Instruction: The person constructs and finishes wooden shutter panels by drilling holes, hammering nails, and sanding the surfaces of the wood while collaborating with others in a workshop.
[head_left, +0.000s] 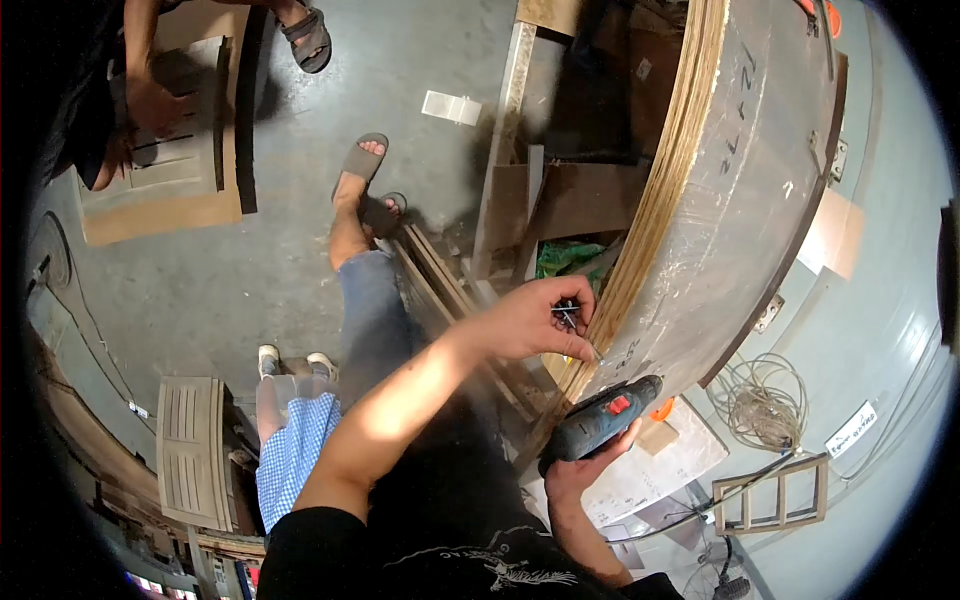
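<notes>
My left hand [545, 320] is curled around several dark screws [567, 314]. Its thumb points down to the near corner of a stack of plywood sheets [665, 185], where a small thin piece shows at the tip, too small to name. My right hand [597, 462] grips a blue-and-black cordless drill [598, 420] with a red switch. The drill's nose points up and right, close to the grey top face [700, 270] of the stack, which bears handwritten marks. Whether a bit sits in the drill I cannot make out.
Below the stack stands a wooden frame [510, 100]. A coiled cable [765, 405] hangs at the right wall beside a small wooden rack [770, 495]. A person's hand [160, 105] is over a slatted panel at upper left; another person in a checked garment [303, 445] stands near stacked shutters [190, 450].
</notes>
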